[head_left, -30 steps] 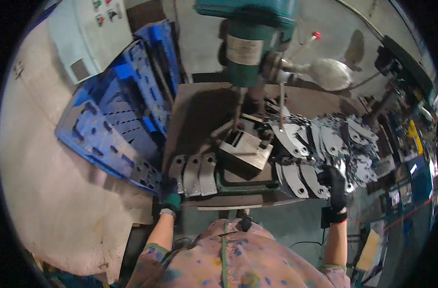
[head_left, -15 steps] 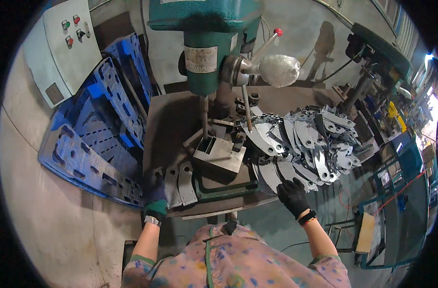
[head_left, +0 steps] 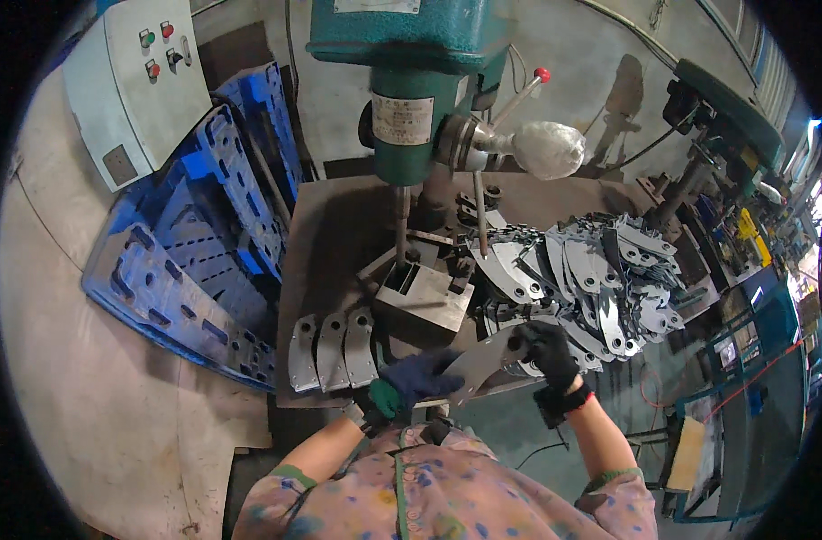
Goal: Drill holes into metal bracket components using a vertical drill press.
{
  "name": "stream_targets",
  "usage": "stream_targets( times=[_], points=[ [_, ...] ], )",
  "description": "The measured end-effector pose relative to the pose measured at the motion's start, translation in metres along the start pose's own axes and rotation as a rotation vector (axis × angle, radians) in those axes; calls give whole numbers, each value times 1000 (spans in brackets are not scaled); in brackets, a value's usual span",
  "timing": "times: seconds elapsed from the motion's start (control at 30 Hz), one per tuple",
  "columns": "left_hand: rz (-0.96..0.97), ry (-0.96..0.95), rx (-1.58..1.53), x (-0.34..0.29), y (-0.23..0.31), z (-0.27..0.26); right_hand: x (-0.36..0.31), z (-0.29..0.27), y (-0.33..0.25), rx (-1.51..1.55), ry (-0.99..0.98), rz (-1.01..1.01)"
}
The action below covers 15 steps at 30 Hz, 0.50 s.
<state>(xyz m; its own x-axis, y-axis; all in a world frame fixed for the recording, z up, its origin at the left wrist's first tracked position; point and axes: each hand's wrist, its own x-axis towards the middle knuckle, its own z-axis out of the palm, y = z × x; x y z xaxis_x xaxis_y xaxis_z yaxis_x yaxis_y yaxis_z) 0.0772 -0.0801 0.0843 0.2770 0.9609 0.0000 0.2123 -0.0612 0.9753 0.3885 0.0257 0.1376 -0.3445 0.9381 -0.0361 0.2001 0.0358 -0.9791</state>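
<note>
A curved grey metal plate with small holes hangs over the table's front edge, its right end gripped in my right hand in a black glove. At the plate's left end is my left hand, in a dark blue glove with a green cuff; motion blurs its fingers, and I cannot tell whether they grip. Three similar plates lie side by side on the table's left front. Behind my hands, a metal block fixture sits beneath the spindle of a green drill press.
A large heap of curved plates covers the table's right side. The press's feed handle reaches down beside the heap. Blue plastic pallets lean at the left, below a grey control box. Another green machine stands back right.
My right hand has lifted a plate off the heap's front. My left hand has left the plates on the left and come across to the lifted plate. The view has shifted slightly.
</note>
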Motion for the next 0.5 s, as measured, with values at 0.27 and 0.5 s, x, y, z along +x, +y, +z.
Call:
stream_targets(
  times=[0.27, 0.5],
  points=[
    [-174, 196, -31, -28, -60, -15, 69, 3, -96, -291, 162, -470],
    [-104, 438, 106, 20, -90, -54, 62, 15, -292, 0, 240, -965]
  ],
)
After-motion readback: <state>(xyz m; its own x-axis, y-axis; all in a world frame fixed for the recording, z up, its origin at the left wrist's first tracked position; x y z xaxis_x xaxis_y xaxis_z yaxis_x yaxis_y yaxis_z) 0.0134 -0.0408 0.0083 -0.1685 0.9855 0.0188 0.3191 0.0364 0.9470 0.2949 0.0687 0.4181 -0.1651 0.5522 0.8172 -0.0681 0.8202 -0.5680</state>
